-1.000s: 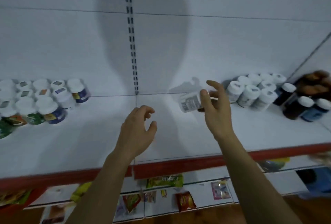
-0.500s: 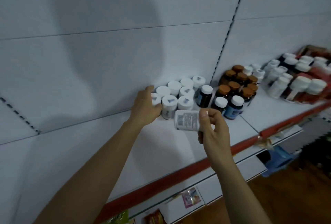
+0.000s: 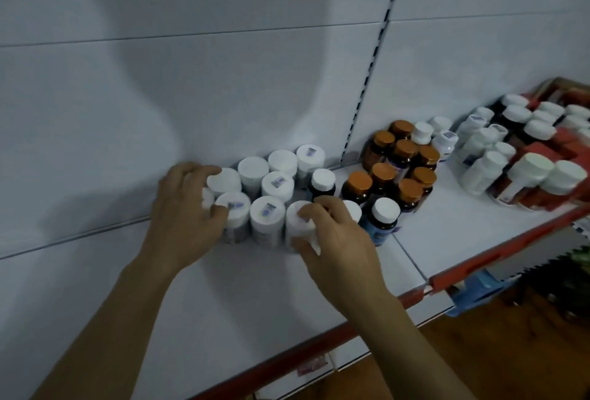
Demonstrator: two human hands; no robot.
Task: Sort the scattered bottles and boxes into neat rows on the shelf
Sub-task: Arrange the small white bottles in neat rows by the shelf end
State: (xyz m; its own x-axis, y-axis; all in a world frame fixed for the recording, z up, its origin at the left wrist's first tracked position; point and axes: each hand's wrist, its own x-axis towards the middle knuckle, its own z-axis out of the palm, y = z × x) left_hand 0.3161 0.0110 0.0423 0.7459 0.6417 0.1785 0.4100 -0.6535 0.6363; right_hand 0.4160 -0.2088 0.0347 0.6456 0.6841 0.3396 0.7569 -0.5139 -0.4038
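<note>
A cluster of white-capped white bottles (image 3: 267, 185) stands in rows at the back of the white shelf (image 3: 261, 300). My right hand (image 3: 338, 240) grips one white bottle (image 3: 298, 224) standing upright at the front right of that cluster, fingers curled over its cap. My left hand (image 3: 185, 214) curls round the bottles at the cluster's left end, fingertips on a front bottle (image 3: 234, 211) and a cap behind it.
Dark bottles with white caps (image 3: 383, 217) and amber bottles with orange caps (image 3: 399, 166) stand just right of my right hand. More white bottles (image 3: 482, 157) and red boxes (image 3: 549, 185) fill the far right. The shelf has a red front edge (image 3: 319, 348).
My right hand has carried the white bottle from lying sideways in the air to upright at the front of the cluster. My left hand stayed at the cluster's left end.
</note>
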